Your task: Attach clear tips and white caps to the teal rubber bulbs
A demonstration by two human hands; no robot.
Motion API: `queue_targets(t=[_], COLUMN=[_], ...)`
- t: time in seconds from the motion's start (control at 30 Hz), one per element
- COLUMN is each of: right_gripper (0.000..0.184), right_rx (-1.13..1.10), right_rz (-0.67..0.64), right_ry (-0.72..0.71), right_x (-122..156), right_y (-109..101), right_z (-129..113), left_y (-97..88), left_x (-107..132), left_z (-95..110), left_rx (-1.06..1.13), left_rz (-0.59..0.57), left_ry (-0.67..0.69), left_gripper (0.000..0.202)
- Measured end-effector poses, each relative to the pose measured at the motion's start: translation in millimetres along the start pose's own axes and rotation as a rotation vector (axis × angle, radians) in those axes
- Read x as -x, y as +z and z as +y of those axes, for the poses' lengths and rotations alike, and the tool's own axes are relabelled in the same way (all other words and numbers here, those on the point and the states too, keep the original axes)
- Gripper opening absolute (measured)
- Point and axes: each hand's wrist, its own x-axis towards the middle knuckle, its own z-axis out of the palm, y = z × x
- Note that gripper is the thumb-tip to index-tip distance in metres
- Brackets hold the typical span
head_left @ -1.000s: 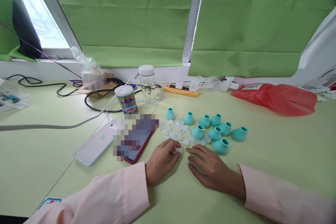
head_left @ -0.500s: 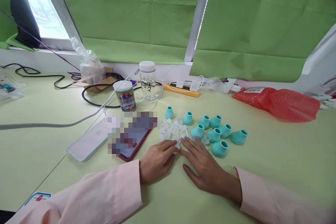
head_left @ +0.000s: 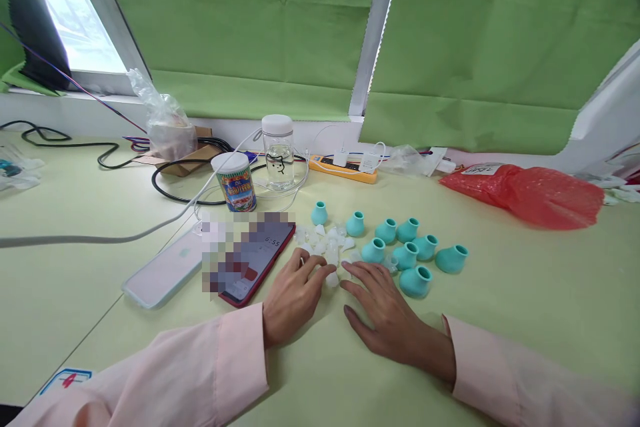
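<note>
A heap of small translucent white plastic pieces [head_left: 327, 245] lies on the pale green table [head_left: 525, 293]. My left hand [head_left: 293, 293] rests at the heap's near left edge, fingers apart and touching the pieces, one loose piece [head_left: 331, 278] by its fingertips. Beside it, my right hand [head_left: 385, 317] lies flat on the table, fingers stretched out, the fingertips at the heap's near edge. Several teal rubber cups [head_left: 406, 253] stand just right of the heap; the nearest one [head_left: 415, 280] is next to my right hand.
A red-cased phone [head_left: 253, 260] and a pale blue-cased phone [head_left: 165, 270] lie left of my hands. Behind stand a printed can [head_left: 235, 181], a glass jar [head_left: 279, 152], a yellow power strip [head_left: 345, 170] and cables. A red plastic bag [head_left: 530, 190] lies at the right.
My left hand has gone from pinching a white piece to lying spread at the heap's edge. My right hand has slid forward to the heap. The view has shifted slightly.
</note>
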Motion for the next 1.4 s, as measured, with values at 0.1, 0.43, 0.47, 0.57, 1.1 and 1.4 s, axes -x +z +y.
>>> queue_targets(t=[0.1,0.43,0.47,0.57,1.1,1.4], right_gripper=[0.033,0.039,0.037,0.025,0.026,0.025], right_rx=[0.057,-0.003,-0.017,-0.025,-0.295,-0.39], right_rz=[-0.017,-0.122,-0.126,-0.068,0.362,0.397], right_ry=[0.014,-0.073,-0.07,-0.004,-0.2,-0.152], right_x=[-2,-11,-12,-15,-15,-12], right_y=[0,-1,0,5,13,11], right_z=[0,1,1,2,5,5], left_y=[-1.2,-4.0,-4.4,-4.7,-9.6,-19.3], left_x=[-1,-3,-4,-4,-3,-3], left_z=[2,2,2,-1,11,8], left_rx=[-0.152,-0.215,-0.221,-0.24,0.829,0.38], left_rz=[-0.046,-0.191,-0.2,-0.205,0.041,0.096], left_ry=[-0.103,-0.148,-0.146,-0.134,-0.442,-0.181], left_gripper=[0.033,0.028,0.028,0.024,0.009,0.015])
